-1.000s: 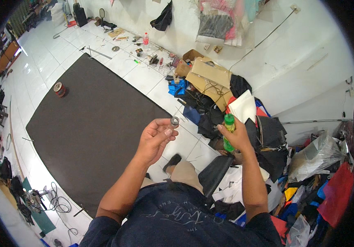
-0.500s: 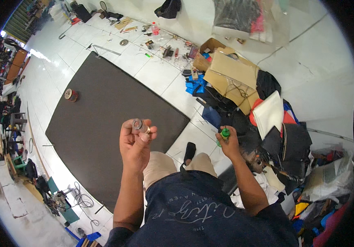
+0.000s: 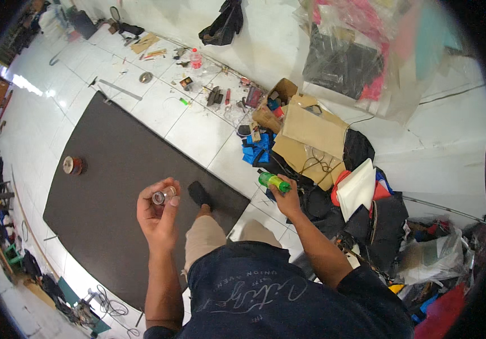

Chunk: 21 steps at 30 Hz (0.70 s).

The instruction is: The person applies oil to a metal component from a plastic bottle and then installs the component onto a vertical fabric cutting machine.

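Observation:
My left hand point(image 3: 161, 217) is closed around a small clear glass jar point(image 3: 164, 196), its round mouth tilted to the left, above the dark board. In my right hand point(image 3: 289, 199) is a small green bottle point(image 3: 274, 182) with a yellow-green middle, held on its side with one end pointing to the left. The two hands are well apart, one on each side of my legs. A large dark grey flat board point(image 3: 124, 169) lies on the floor under the left hand. On its far left part rests a round reddish tin or spool point(image 3: 73, 165).
Folded cardboard point(image 3: 311, 127), black cloth and an open box point(image 3: 282, 96) are heaped at the right. Small tools and a red-capped bottle point(image 3: 196, 59) lie along the wall. Coiled cable point(image 3: 107, 302) lies at the lower left. One foot point(image 3: 199, 194) stands on the board.
One foot has stepped forward onto the dark board, and the whole view has shifted. The green bottle, earlier mostly end-on, now shows its length. Both hands keep their hold.

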Tool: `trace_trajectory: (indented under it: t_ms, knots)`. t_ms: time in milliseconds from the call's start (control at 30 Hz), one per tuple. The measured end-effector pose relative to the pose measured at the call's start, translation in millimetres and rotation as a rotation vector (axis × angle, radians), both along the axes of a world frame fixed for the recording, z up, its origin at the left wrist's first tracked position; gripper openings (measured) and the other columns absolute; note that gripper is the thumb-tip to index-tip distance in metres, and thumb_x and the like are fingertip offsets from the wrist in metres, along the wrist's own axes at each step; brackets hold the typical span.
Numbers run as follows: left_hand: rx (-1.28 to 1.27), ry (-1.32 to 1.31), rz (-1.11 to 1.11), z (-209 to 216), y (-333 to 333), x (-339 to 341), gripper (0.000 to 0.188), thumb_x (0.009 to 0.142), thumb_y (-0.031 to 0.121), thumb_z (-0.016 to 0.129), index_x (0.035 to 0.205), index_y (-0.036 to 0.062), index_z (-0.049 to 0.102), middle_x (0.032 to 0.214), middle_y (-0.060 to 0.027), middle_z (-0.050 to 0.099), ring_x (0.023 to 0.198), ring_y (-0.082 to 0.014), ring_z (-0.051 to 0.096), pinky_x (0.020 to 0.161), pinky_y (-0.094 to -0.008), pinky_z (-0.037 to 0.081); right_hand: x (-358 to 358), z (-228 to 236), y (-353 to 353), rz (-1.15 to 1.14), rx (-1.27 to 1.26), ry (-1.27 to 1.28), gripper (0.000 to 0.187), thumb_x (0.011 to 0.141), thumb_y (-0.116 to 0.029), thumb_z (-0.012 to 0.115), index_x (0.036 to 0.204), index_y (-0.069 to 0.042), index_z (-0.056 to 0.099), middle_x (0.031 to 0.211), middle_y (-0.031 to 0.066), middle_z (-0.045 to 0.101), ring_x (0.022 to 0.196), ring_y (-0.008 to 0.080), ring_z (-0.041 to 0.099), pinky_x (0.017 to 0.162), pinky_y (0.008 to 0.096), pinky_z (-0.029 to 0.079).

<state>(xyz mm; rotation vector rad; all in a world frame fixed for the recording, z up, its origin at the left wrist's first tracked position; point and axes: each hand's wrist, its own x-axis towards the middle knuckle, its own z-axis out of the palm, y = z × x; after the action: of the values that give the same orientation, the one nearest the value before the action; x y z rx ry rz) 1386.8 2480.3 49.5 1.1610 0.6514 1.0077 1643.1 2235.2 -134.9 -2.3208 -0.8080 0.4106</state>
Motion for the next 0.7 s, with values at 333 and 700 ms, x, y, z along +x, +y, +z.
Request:
trace_trajectory:
  t_ms: [333, 700]
  knots:
    - [0.245, 0.316, -0.134, -6, 178, 74, 0.028, 0.089, -0.001, 0.065, 0.115, 0.0058, 0.056, 0.121, -0.0112, 0.060, 0.110, -0.0193, 0.059, 0.094, -0.0341, 0.047, 70, -21, 152, -0.386, 0.134, 0.309, 0.044, 0.088, -0.024, 0.073, 0.118, 0.002, 0.056, 0.106, 0.0164, 0.063, 0.096, 0.0244, 0.064, 0.084, 0.0359, 0.051]
    - [0.170, 0.500, -0.141, -127, 235, 207, 0.026, 0.086, -0.002, 0.066, 0.108, 0.0079, 0.054, 0.112, -0.0089, 0.053, 0.095, -0.0150, 0.057, 0.082, -0.0311, 0.049, 290, -199, 270, -0.820, 0.500, 0.054, 0.053, 0.087, -0.023, 0.073, 0.124, 0.005, 0.047, 0.110, 0.0177, 0.062, 0.104, 0.0287, 0.061, 0.090, 0.0374, 0.049]
